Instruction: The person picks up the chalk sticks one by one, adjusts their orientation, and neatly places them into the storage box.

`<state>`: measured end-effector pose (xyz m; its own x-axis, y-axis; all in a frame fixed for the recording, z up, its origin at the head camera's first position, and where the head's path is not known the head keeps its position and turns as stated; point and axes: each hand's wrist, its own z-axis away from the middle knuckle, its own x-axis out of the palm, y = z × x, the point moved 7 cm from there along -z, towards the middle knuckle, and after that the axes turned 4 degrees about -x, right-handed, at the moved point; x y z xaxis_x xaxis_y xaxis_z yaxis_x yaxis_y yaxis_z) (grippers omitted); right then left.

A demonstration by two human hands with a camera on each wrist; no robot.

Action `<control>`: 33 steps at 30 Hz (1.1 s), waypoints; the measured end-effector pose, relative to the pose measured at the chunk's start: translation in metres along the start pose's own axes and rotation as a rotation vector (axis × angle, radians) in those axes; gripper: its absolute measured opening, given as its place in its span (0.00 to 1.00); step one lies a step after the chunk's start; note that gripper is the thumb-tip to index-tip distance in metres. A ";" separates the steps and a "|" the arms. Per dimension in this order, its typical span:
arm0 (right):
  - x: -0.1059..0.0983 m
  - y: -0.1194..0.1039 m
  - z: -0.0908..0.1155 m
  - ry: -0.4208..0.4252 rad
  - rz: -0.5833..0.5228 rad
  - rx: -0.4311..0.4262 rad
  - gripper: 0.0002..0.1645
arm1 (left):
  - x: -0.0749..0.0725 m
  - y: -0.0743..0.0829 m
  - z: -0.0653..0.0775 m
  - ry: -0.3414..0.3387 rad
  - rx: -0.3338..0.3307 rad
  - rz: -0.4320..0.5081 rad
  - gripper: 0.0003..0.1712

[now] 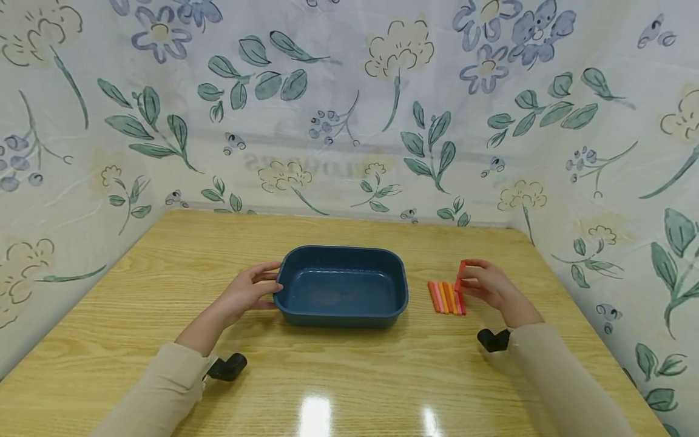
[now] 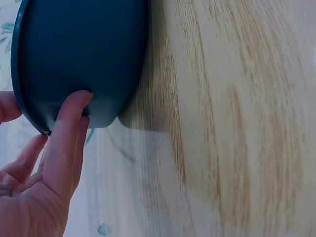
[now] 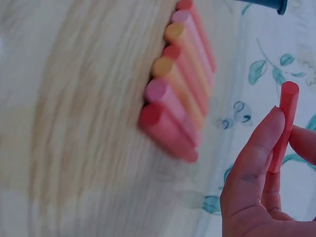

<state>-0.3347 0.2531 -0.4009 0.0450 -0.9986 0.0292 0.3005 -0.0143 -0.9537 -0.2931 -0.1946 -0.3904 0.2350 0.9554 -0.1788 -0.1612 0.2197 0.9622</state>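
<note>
Red stick (image 3: 289,101) is pinched, partly hidden, in the right hand (image 1: 490,287); the left hand (image 1: 248,290) grips a tub (image 1: 341,320).

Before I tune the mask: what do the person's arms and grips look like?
Long, plain beige sleeves, left sleeve and right sleeve, both stopping short of the hands. A small, bent black piece sits by each cuff. Left grip and right grip are ungloved.

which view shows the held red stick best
Right wrist: the red stick looks largest there, one end clearly visible, pinched in the right hand. The head view shows it small; the left wrist view doesn't show it.
</note>
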 end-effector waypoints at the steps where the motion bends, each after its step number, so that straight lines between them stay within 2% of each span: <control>1: 0.002 -0.001 0.000 -0.001 -0.008 0.001 0.38 | 0.000 0.000 0.000 0.000 0.000 0.000 0.35; 14: 0.034 -0.011 -0.009 -0.033 -0.024 -0.005 0.36 | 0.001 0.000 0.001 0.001 -0.008 -0.008 0.35; 23: 0.055 -0.020 -0.013 -0.035 -0.039 -0.002 0.35 | 0.001 -0.001 -0.003 -0.009 0.004 0.000 0.35; 33: 0.090 -0.033 -0.017 -0.059 -0.047 -0.004 0.34 | -0.001 -0.002 -0.001 -0.001 0.006 0.005 0.35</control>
<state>-0.3572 0.1631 -0.3717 0.0866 -0.9920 0.0917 0.2998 -0.0619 -0.9520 -0.2942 -0.1962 -0.3922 0.2356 0.9562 -0.1738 -0.1569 0.2139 0.9642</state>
